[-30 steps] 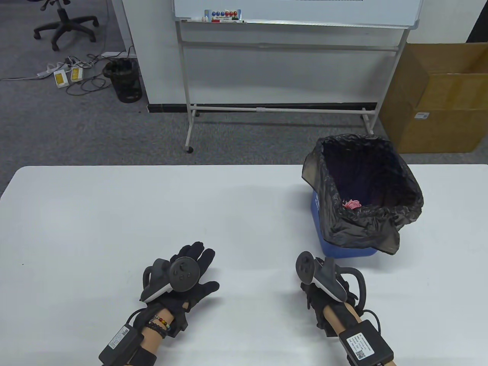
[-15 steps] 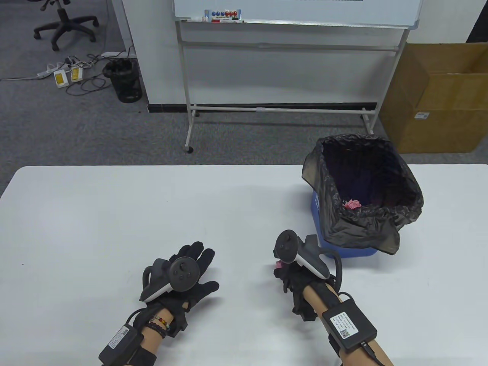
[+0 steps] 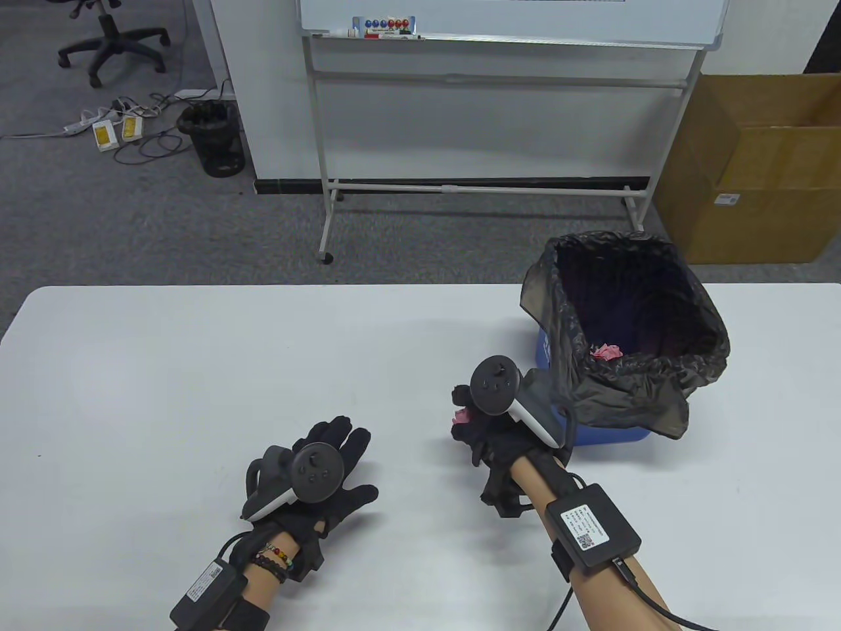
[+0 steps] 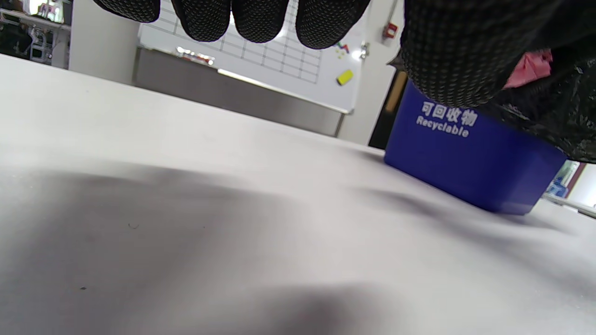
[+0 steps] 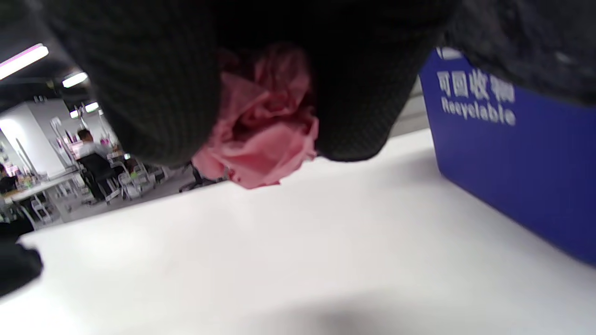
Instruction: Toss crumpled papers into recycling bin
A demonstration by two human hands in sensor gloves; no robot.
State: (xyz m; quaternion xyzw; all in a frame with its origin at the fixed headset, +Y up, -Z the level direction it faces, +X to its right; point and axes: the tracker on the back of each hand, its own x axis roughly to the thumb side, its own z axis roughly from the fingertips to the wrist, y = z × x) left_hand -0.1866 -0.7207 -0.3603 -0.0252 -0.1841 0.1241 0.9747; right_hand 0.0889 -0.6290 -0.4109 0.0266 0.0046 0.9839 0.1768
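The right hand (image 3: 489,434) is up off the white table (image 3: 197,368), fingers curled tight around a crumpled pink paper (image 3: 462,415), and it hovers just left of the blue recycling bin (image 3: 591,430). From the right wrist view the grip is plain: the pink paper (image 5: 265,130) sits wedged between the black gloved fingers (image 5: 153,93), its creased folds poking out below them, with the table underneath and the bin's blue wall (image 5: 512,158) close on the right, its "Recyclable" lettering showing.

Over on the other side, the left hand (image 3: 322,473) lies flat on the table, fingers spread and holding nothing. Its wrist view shows the fingertips (image 4: 260,18) hanging over bare tabletop, the bin (image 4: 465,158) further off to the right.

Inside the bin, the black liner bag (image 3: 657,388) drapes over the rim, and another pink crumpled paper (image 3: 606,351) lies at the bottom, near the front wall.
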